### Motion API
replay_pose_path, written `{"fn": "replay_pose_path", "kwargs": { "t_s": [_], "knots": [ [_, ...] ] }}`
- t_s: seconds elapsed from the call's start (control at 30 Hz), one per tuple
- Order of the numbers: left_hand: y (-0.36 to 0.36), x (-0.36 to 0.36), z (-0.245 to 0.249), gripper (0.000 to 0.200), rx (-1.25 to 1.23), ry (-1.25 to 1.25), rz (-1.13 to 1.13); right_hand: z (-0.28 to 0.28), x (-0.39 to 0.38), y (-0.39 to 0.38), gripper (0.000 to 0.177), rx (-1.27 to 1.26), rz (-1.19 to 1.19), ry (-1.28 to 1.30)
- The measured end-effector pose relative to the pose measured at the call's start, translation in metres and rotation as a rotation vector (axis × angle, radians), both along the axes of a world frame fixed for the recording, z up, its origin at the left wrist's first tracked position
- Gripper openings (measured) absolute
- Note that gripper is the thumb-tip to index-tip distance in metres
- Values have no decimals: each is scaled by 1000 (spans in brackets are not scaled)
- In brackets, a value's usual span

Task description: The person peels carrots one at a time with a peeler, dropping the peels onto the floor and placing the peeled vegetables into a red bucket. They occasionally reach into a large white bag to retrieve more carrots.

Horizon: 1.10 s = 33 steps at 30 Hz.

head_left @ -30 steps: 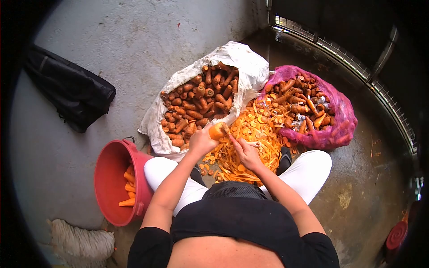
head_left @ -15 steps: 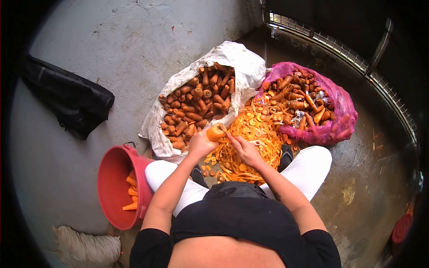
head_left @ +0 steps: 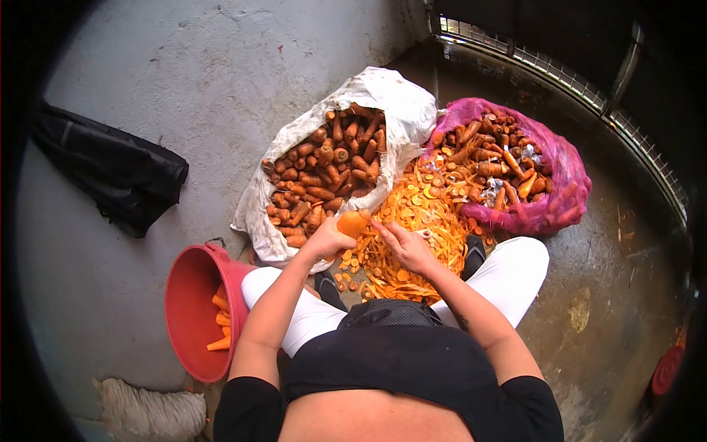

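Observation:
My left hand [head_left: 325, 241] is closed around a thick peeled carrot [head_left: 352, 224], holding it over the heap in front of me. Close by on the right, the closed fingers of my right hand [head_left: 409, 247] meet the carrot's far end. They grip a small hand tool with a pale handle end [head_left: 423, 233]; its blade is too small to make out. Beneath both hands lies a pile of orange peelings and cut carrot slices [head_left: 412, 206]. A white sack [head_left: 401, 99] of unpeeled carrots [head_left: 324, 173] stands open just beyond my left hand.
A pink mesh sack [head_left: 563, 166] holding carrots and scraps lies at the right. Beside my left leg, a red bucket [head_left: 180, 302] contains peeled carrots [head_left: 221, 320]. Black sheeting [head_left: 125, 166] lies at far left, a rolled pale sack [head_left: 151, 412] at lower left. A metal gate [head_left: 560, 70] borders the back.
My left hand and the carrot have shifted slightly down and left, and the carrot has turned a little. My right hand stays near its end. The whole view has moved slightly.

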<state>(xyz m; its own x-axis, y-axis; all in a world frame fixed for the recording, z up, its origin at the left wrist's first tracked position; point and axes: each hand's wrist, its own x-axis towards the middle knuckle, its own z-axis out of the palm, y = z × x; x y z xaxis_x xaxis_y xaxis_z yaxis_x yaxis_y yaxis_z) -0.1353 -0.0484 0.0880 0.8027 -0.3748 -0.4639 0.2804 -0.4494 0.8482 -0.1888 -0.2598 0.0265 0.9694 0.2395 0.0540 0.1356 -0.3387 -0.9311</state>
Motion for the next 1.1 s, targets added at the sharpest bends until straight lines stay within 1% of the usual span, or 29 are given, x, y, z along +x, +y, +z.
{"fn": "replay_pose_path", "kwargs": {
  "t_s": [0.13,0.17,0.23,0.27,0.3,0.33,0.37,0.43,0.47,0.53,0.57,0.67,0.73,0.8,1.0,1.1],
  "knots": [
    [-1,1,7,25,9,-11,-25,-4,3,0,39,-61,13,-21],
    [-1,-1,6,25,-24,-3,-30,-13,7,-2,41,-88,-6,51],
    [-2,-3,6,25,-90,9,-47,-51,23,-7,44,-143,-53,191],
    [-6,-2,11,26,-63,1,-66,-75,25,-12,49,-224,-137,219],
    [-8,-3,22,27,-32,-8,-72,-103,32,-17,50,-224,-144,238],
    [-8,-1,30,27,-5,-28,-67,-118,42,-19,50,-228,-141,246],
    [2,9,13,32,-3,-77,-46,-114,48,-17,48,-178,-155,237],
    [9,14,2,34,238,-349,-41,-103,44,-16,42,-79,-194,240],
    [11,16,-4,35,360,-481,-48,-99,40,-16,41,-60,-189,176],
    [12,14,-5,38,413,-451,-21,-63,24,-12,38,-20,-184,53],
    [12,14,-7,38,424,-442,-15,-22,13,-12,37,-94,-119,130],
    [11,17,-21,37,407,-376,-31,-15,0,6,37,-26,-75,-123],
    [7,15,-18,36,378,-320,-24,0,-6,9,36,-87,-30,-104],
    [0,12,-14,34,338,-268,8,3,-7,11,34,-120,-17,-105],
    [4,18,-33,31,371,-410,-31,5,-5,11,33,-206,-80,-170],
    [-1,15,-33,30,570,-510,-24,7,-7,12,34,-302,-92,-183]
  ]
}}
